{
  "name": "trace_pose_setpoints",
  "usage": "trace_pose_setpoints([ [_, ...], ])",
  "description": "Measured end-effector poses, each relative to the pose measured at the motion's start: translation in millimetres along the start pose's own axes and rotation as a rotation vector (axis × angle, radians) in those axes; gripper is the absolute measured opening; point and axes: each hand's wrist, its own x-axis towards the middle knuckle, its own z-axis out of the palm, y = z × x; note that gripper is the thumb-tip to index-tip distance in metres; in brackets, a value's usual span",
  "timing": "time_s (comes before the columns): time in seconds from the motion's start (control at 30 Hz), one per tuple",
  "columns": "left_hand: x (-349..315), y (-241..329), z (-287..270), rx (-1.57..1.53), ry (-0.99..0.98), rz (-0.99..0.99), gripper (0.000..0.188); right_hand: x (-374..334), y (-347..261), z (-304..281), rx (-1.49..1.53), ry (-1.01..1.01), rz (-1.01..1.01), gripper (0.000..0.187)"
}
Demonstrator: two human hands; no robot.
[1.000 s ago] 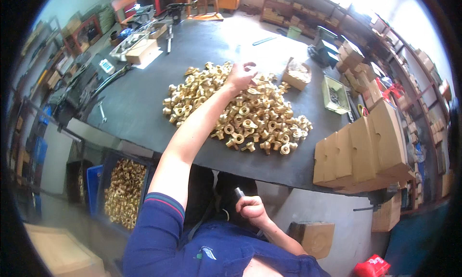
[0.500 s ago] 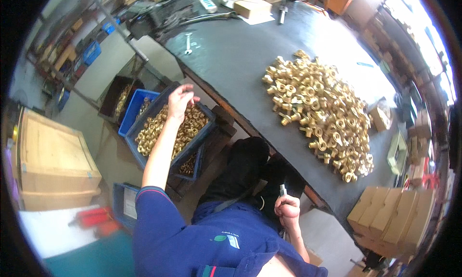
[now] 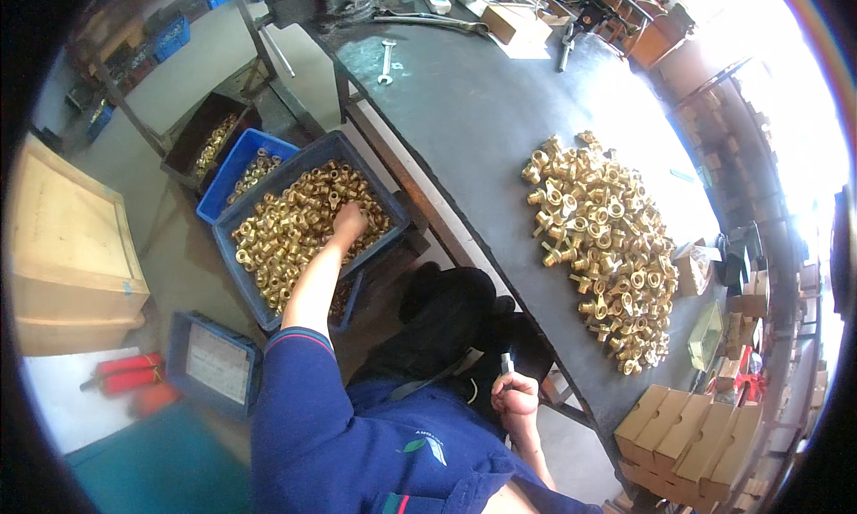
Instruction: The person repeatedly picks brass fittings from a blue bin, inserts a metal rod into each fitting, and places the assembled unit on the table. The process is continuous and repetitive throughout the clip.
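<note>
My left hand [image 3: 351,221] reaches down into a grey-blue plastic crate [image 3: 234,250] heaped with brass fittings [image 3: 290,224]. It is curled at the right part of the heap; its fingertips are hidden, so what they pinch cannot be made out. Near my lap, beside the table edge, my right hand [image 3: 515,394] is closed round a slim metal tool [image 3: 507,362]. The tool's silvery end sticks up above the fist; its kind does not show. On the dark table [image 3: 446,130] lies a big pile of brass fittings with ring-shaped ends [image 3: 616,246].
Behind the crate stand a blue bin [image 3: 214,192] and a dark bin [image 3: 178,161] with more metal parts. Cardboard boxes [image 3: 683,434] sit at the table's near right corner. A spanner [image 3: 386,63] lies toward the far left. A wooden crate [image 3: 76,246] stands at left.
My left hand has gone down from above the crate into the fittings, its fingers curling. My right hand still grips the tool. The whole view has shifted.
</note>
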Motion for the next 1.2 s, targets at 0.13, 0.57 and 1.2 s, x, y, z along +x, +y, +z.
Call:
trace_pose_setpoints([
  [0.13, 1, 14, -3, 0.156, -0.151, -0.095, 0.047, -3, 4, -3, -0.027, 0.026, 0.034, 0.013],
  [0.57, -1, 11, -22, 0.352, -0.171, 0.036, 0.027, -3, 13, -1, -0.005, 0.050, 0.127, 0.013],
  [1.2, -219, 151, -93, -1.205, -0.961, 0.305, 0.015, 17, -39, 22, -0.597, -0.370, -0.319, 0.014],
])
